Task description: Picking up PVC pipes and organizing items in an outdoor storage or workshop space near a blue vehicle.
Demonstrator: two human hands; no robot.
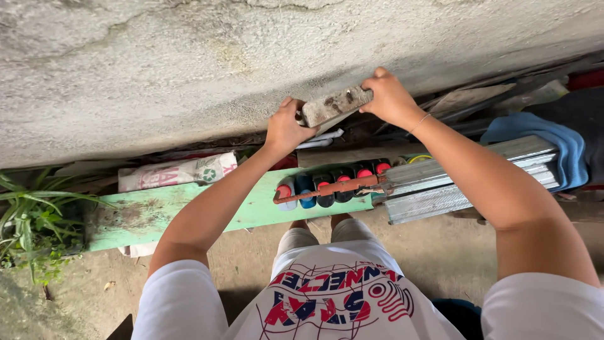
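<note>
against concrete wall (189,63), grey block (335,105) spans between hands: left hand (286,128) clamped on one end, right hand (388,97) on other.

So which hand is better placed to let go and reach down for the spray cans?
Probably the left hand: it grips the block's lower end, almost straight above the spray cans. The right hand is higher.

Head cam, 1 view only: worn on person's head, looks steeply down over chest and arms, facing rough concrete wall (189,69) close ahead; ground (434,252) at wall's foot below.
</note>
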